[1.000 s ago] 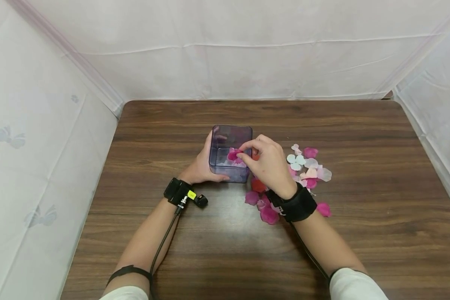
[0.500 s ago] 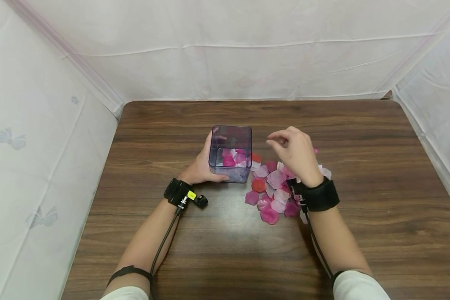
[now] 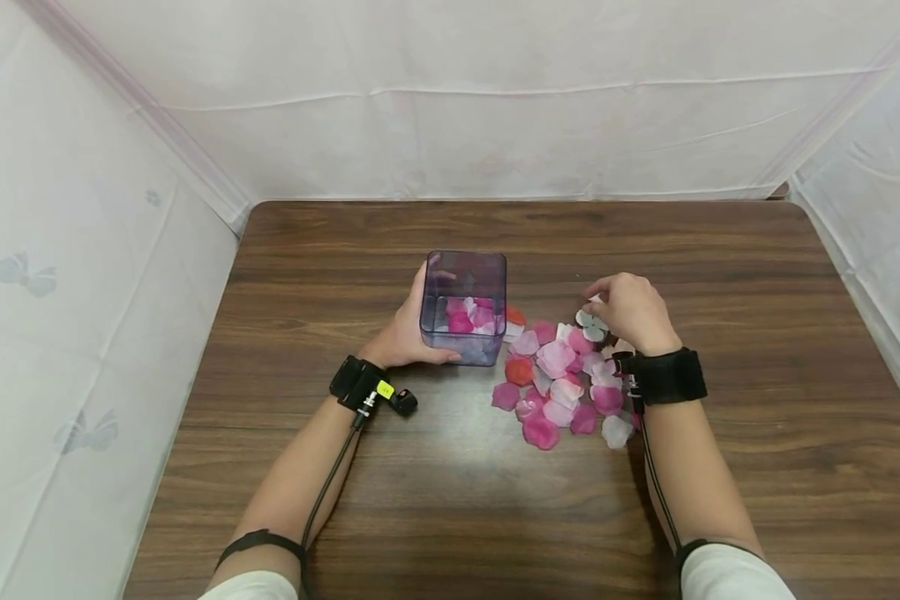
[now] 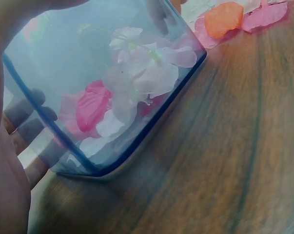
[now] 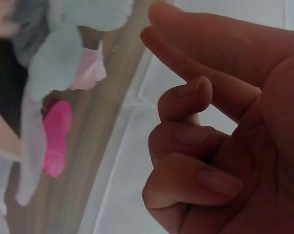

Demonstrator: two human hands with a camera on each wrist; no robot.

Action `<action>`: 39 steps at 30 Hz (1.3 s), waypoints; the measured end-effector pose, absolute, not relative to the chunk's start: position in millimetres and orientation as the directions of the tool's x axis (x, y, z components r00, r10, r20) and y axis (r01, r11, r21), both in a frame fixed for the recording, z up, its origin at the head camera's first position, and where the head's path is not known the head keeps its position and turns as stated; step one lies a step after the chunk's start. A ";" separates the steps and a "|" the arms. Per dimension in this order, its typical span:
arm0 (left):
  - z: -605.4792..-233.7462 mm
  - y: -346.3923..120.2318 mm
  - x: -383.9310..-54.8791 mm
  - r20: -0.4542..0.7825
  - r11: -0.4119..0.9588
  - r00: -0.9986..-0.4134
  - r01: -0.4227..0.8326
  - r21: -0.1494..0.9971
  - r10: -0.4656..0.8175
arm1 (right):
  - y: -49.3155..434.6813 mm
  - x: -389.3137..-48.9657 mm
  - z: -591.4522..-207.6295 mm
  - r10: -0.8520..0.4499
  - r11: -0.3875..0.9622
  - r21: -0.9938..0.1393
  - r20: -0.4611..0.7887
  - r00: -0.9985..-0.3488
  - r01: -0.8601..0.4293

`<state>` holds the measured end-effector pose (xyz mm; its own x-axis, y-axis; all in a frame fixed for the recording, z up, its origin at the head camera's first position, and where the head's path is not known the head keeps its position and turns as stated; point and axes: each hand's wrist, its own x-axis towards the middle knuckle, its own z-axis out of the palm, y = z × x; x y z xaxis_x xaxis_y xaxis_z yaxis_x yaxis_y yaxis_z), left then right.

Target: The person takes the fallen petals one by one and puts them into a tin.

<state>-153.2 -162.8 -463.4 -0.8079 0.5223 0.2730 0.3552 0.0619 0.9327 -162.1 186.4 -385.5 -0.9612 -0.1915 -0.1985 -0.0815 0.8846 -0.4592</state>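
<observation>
Since the earlier frame, the right hand has shifted rightward and come nearer the spread, while the left hand and the transparent purple plastic box have stayed put. The left hand grips the box, its thumb along the near side and its fingers around the left and far sides.

The right thumb and index finger nearly meet; the other three fingers are curled in. The right wrist view shows nothing between the tips, but the head view leaves it unclear whether a small pale piece is caught there.

Just under those fingertips lies a white four-petalled flower. To their left and nearer the person, pink, red and white artificial petals cover part of the wood-grain table.

As a judgement, the filling is only partway: pink petals and white flower heads already lie in the box's bottom, right of the left fingers, and a broader scatter remains outside.
</observation>
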 end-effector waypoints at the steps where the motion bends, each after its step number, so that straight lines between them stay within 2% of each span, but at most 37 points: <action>1: -461.3 -162.5 -152.6 0.275 0.061 -0.807 0.357 0.932 0.523 | 186.6 -162.8 -386.3 -0.191 0.889 -0.451 -0.214 -0.958 -0.076; 6: -442.0 -159.6 -146.3 0.273 0.028 -0.799 0.339 0.940 0.536 | 187.0 -164.3 -387.9 -0.191 0.907 -0.416 -0.260 -0.947 -0.069; 13: -437.2 -158.2 -145.5 0.262 0.050 -0.800 0.341 0.939 0.539 | 188.5 -157.7 -376.1 -0.183 0.893 -0.443 -0.202 -0.962 -0.077; 18: -436.8 -158.9 -145.1 0.268 0.046 -0.798 0.345 0.937 0.540 | 185.9 -149.4 -364.2 -0.174 0.864 -0.489 -0.062 -0.983 -0.122; 22: -437.2 -159.2 -143.9 0.265 0.048 -0.801 0.342 0.938 0.536 | 177.7 -141.2 -357.9 -0.166 0.832 -0.517 0.119 -0.979 -0.204; 27: -438.8 -158.8 -144.0 0.261 0.049 -0.804 0.337 0.940 0.534 | 159.6 -134.1 -355.4 -0.141 0.760 -0.556 0.364 -0.921 -0.336; 32: -440.4 -157.7 -144.8 0.257 0.057 -0.804 0.338 0.939 0.537 | 137.8 -129.5 -355.6 -0.100 0.659 -0.583 0.559 -0.823 -0.476; 36: -440.4 -156.6 -145.4 0.263 0.049 -0.803 0.341 0.939 0.535 | 117.7 -127.8 -358.5 -0.063 0.545 -0.595 0.674 -0.736 -0.591; 39: -439.8 -156.0 -145.2 0.270 0.032 -0.802 0.338 0.941 0.533 | 98.4 -127.1 -361.2 -0.070 0.456 -0.601 0.711 -0.699 -0.656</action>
<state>-145.2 -156.0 -439.8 -0.8016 0.5334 0.2702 0.3381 0.0316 0.9406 -127.1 98.4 -361.2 -0.6993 -0.0695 0.7114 -0.6564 0.4565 -0.6006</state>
